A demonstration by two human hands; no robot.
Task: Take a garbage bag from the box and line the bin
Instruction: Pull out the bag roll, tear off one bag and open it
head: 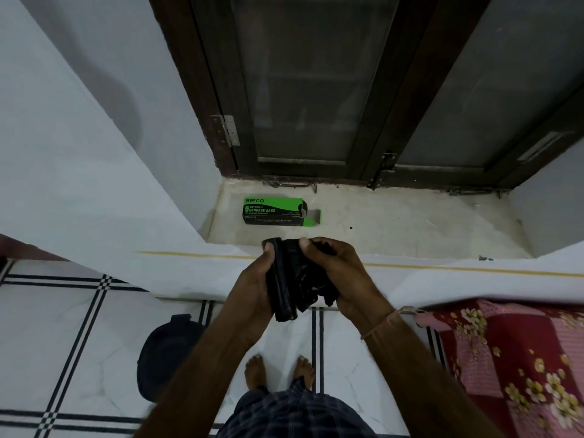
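A green and black garbage bag box [274, 212] lies on its side on the window sill [395, 222], its right end flap open. In front of the sill I hold a black roll of garbage bags [282, 286] upright. My left hand [252, 286] grips the roll's left side with the thumb on its top. My right hand [341, 276] pinches a loose, crumpled black bag [311, 279] partly pulled off the roll. A black bin [167, 355] stands on the floor at my lower left, partly hidden by my left forearm.
A dark wooden window frame [379, 105] with a latch rises behind the sill. White walls flank it. A red floral bedspread [512, 368] fills the lower right. My bare feet stand on white floor tiles [63, 343] with black lines.
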